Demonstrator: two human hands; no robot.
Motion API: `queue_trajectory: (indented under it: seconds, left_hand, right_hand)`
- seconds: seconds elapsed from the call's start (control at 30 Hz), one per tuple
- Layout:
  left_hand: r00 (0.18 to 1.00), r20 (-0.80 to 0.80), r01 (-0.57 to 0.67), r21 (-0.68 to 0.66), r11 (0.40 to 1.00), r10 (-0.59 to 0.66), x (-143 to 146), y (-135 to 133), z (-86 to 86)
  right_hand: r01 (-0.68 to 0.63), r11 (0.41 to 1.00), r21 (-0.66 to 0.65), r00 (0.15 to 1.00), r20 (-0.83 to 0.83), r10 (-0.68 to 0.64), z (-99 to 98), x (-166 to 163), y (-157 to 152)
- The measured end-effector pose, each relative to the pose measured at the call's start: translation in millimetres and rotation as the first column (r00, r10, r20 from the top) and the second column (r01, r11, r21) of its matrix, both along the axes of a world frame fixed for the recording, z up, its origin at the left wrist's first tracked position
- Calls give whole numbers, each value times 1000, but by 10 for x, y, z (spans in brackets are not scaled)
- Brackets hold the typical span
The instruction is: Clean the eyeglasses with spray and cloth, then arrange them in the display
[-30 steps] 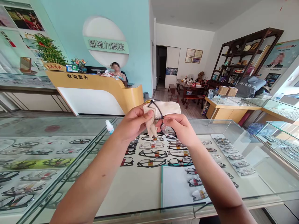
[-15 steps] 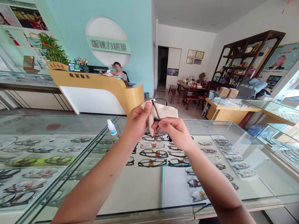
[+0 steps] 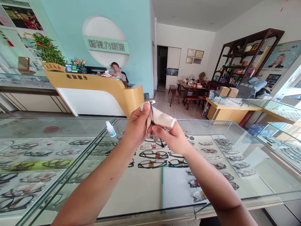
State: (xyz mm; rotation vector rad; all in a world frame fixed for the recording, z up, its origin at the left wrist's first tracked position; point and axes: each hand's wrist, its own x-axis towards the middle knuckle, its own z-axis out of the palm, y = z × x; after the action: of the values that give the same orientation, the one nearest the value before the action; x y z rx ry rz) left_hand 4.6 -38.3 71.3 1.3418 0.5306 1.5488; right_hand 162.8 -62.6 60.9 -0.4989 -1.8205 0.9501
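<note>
Above the glass counter, both hands hold a dark-framed pair of eyeglasses (image 3: 152,116) turned edge-on, with a cream cloth (image 3: 162,117) around the lens area. My left hand (image 3: 137,125) grips the cloth and the frame's upper end, its thumb on top. My right hand (image 3: 170,136) pinches the frame's lower part, thumb toward me, with the cloth over its fingers. One thin temple arm reaches out to the right above the cloth, the other hangs below the hands. The lenses are mostly hidden. Left of my hands, a small white spray bottle (image 3: 110,128) stands on the counter.
Under the glass of the display counter (image 3: 131,191) lie rows of spectacle frames (image 3: 154,154) and a white tray (image 3: 176,185). Another display case (image 3: 47,128) adjoins on the left. Beyond are a cashier desk (image 3: 94,84) with a seated person (image 3: 117,73), and a wooden table (image 3: 192,88).
My right hand has shifted slightly, its fingers now under the cloth's right end. The eyeglasses have turned a little, with the upper temple arm extending farther right. The view has shifted slightly.
</note>
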Motion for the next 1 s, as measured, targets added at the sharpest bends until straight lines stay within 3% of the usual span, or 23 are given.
queue_trajectory:
  seconds: [0.17, 0.33, 0.43, 0.57, 0.77, 1.0]
  left_hand:
    - [994, 50, 101, -16, 995, -100, -30, 82, 37]
    - [993, 92, 72, -35, 997, -69, -101, 172, 11]
    - [999, 35, 35, -97, 995, -32, -107, 142, -28]
    - [994, -105, 18, -155, 988, -34, -68, 10, -39]
    - [973, -190, 103, -154, 983, -132, 3, -106, -52]
    - [986, -158, 23, -159, 987, -48, 114, -99, -72]
  right_hand:
    - [51, 999, -9, 998, -44, -52, 47, 143, 78]
    - [180, 982, 51, 968, -187, -167, 118, 270, 107]
    - [292, 948, 131, 932, -262, -250, 113, 282, 116]
    - [394, 903, 172, 905, -247, -347, 71, 274, 160]
    - [332, 935, 127, 927, -227, -298, 24, 238, 212]
    - [174, 983, 58, 956, -250, -155, -6, 197, 272]
